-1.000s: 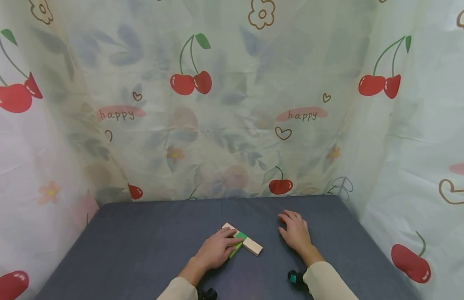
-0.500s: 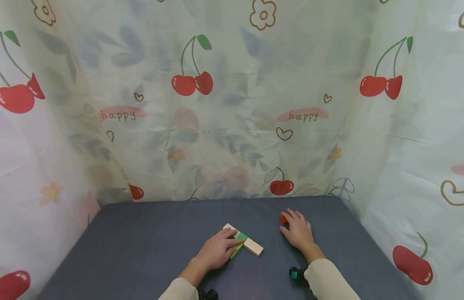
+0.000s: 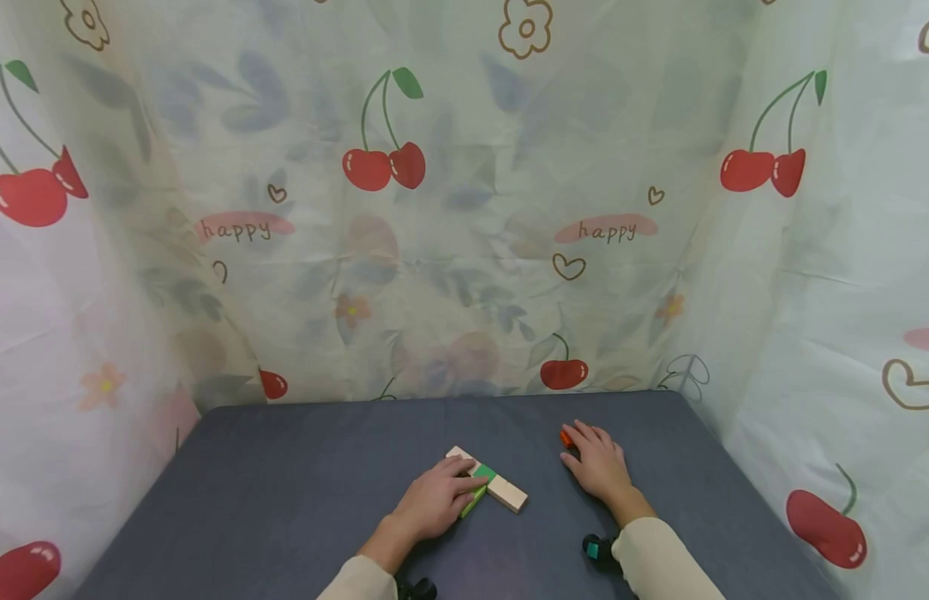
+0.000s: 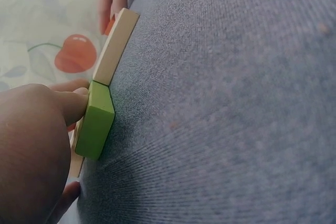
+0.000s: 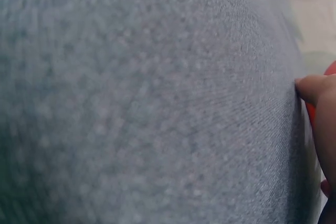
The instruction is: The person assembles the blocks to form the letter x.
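Note:
My left hand [image 3: 432, 498] rests over a row of wooden blocks on the dark table, fingers stretched across the tops. The row has a plain wood block [image 3: 507, 493] at its near right end, a green block [image 3: 484, 473] in the middle and another plain wood block [image 3: 457, 452] at the far end. A light green block [image 4: 97, 121] angles off toward me, with the thumb against it in the left wrist view. My right hand [image 3: 599, 462] lies at the right, fingers relaxed over a small orange-red block [image 3: 566, 438], which they partly cover; the thumb stands apart from it.
The dark cloth-covered table [image 3: 322, 467] ends at a hanging curtain [image 3: 464, 292] printed with cherries, which encloses the back and sides. Black wrist cameras, such as the right one [image 3: 595, 547], sit low beside the sleeves.
The right hand has shifted slightly right, and more of the orange-red block showed half a second ago than one second ago; now the fingers cover a bit more again. The left hand stays put.

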### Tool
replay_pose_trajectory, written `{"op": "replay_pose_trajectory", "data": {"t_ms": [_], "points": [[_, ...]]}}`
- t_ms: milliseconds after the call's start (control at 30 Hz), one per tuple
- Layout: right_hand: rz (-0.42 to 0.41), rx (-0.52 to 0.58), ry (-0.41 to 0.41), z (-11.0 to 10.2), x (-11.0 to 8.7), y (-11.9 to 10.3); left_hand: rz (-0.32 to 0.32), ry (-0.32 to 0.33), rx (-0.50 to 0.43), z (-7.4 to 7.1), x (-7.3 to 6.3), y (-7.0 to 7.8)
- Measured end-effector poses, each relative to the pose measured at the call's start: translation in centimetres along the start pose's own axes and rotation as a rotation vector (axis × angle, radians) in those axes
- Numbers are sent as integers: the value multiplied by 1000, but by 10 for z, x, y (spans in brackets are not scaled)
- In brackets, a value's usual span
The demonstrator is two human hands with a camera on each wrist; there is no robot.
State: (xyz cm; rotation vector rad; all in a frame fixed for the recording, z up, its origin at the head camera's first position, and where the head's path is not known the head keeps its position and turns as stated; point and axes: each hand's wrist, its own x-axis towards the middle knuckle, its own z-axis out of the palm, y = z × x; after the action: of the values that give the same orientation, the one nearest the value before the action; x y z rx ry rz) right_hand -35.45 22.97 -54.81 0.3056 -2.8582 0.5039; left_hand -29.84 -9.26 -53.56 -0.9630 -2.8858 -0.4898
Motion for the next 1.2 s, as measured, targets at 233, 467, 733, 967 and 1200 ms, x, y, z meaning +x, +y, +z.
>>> {"op": "replay_pose_trajectory", "data": {"t_ms": [233,467,733,967,1200], "points": [[-33,0,9,-2,1,-4,1,6,-3,-1,0,1],[-54,-52,14,-2,4,-5,17,17,0,-1,-2,1],[-22,-69,-23,-5,8,-10,9,11,-14,-5,-3,5],[-54,-75,-25,-10,9,-11,-4,-8,-13,-6,-2,5],[-68,-85,-29,-7,9,-13,-9,-3,-8,-3,-2,4]]}}
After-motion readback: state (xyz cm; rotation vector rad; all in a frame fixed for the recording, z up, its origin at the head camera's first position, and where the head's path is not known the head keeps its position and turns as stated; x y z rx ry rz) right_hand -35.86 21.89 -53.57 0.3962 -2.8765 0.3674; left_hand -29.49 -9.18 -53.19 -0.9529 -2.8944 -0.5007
